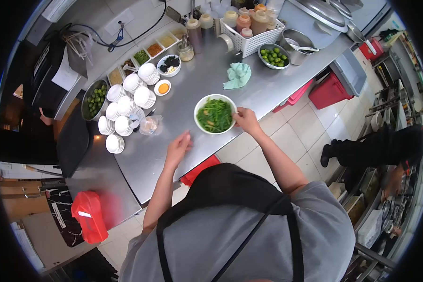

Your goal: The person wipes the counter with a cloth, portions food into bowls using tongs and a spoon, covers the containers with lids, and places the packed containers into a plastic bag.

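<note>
A white bowl [197, 123] of cooked leafy greens [215, 115] stands on the steel counter. My right hand [246, 119] grips the bowl's right rim, thumb and fingers closed on it. To the lower left of the bowl, my left hand [179, 146] hovers near the counter's front edge, slightly blurred, apart from the bowl and with nothing visible in it; how far its fingers are spread is unclear. A crumpled green cloth [238, 75] lies beyond the bowl.
Stacks of small white dishes [124, 105], a plastic bag [150, 125] and a small dish with an orange yolk [163, 88] are at left. A bottle basket [254, 40] and limes [273, 57] stand behind. Another person [385, 145] is at right.
</note>
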### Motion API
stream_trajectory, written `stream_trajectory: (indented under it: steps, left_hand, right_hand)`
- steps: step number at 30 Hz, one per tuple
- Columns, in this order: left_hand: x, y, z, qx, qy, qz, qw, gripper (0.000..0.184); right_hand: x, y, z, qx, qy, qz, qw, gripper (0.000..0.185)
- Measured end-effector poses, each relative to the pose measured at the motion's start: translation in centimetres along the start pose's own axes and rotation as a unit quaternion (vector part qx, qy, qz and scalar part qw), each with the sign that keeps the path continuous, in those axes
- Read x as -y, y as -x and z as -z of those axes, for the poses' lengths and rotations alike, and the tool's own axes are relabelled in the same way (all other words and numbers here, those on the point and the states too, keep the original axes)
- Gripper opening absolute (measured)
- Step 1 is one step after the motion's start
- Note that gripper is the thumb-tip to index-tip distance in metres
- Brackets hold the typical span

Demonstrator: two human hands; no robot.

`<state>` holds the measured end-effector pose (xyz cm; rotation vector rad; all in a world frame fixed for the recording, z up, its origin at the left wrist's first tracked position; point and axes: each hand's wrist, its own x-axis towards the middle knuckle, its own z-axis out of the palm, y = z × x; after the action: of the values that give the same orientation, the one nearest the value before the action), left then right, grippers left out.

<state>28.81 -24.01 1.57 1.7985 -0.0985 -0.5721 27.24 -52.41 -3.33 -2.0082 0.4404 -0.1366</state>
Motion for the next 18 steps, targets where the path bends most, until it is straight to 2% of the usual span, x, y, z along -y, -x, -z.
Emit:
stream_trajectory:
  steps: [1, 3, 5, 6, 7, 9, 10, 12, 13, 15, 17, 18]
  left_hand:
    - [0.3, -0.8, -0.2, -0.021, 0.037, 0.027, 0.999, 0.034]
    - [0.9, -1.9, -0.2, -0.058, 0.081, 0.062, 0.993, 0.036]
    - [1.4, -2.1, 0.6, -0.098, 0.054, 0.036, 0.993, 0.032]
    - [1.4, -2.1, 0.9, -0.116, 0.056, 0.047, 0.990, 0.032]
    - [1.1, -2.0, 1.0, -0.109, 0.046, 0.044, 0.992, 0.032]
    - [-0.1, -2.2, 0.8, -0.104, 0.030, 0.038, 0.993, 0.030]
    - [-0.5, -2.4, 0.6, -0.122, 0.033, 0.044, 0.991, 0.030]
    - [-2.0, -4.2, 0.4, -0.082, -0.043, 0.076, 0.993, 0.031]
    - [-2.7, -5.2, 0.0, -0.071, -0.073, 0.077, 0.992, 0.031]
    - [-4.3, -7.7, -1.1, -0.068, -0.112, 0.083, 0.988, 0.027]
    - [-5.7, -10.2, -2.0, -0.055, -0.151, 0.089, 0.983, 0.024]
    - [-6.2, -11.3, -2.4, -0.067, -0.271, 0.039, 0.959, 0.019]
  right_hand:
    - [0.4, 0.0, -0.7, 0.053, -0.015, 0.014, 0.998, 0.026]
    - [1.3, -2.2, 0.1, 0.013, 0.017, 0.051, 0.998, 0.028]
    - [4.9, -4.5, 2.9, -0.062, 0.151, 0.024, 0.986, 0.028]
    - [2.2, -7.6, 3.0, -0.174, 0.231, 0.153, 0.945, 0.026]
    - [-0.8, -10.4, 3.2, -0.283, 0.295, 0.279, 0.869, 0.025]
    - [-1.2, -12.8, 4.4, -0.159, 0.325, 0.206, 0.909, 0.019]
    - [-1.0, -13.6, 4.0, -0.146, 0.319, 0.218, 0.911, 0.019]
    - [1.9, -15.0, 3.8, -0.074, 0.195, 0.307, 0.929, 0.015]
    - [3.5, -15.4, 2.9, 0.030, 0.058, 0.277, 0.959, 0.016]
    - [5.3, -15.9, 0.0, 0.170, 0.001, 0.295, 0.940, 0.020]
    - [5.9, -16.3, -3.5, 0.306, -0.017, 0.269, 0.913, 0.023]
    - [6.8, -16.3, -4.4, 0.393, -0.046, 0.275, 0.876, 0.021]
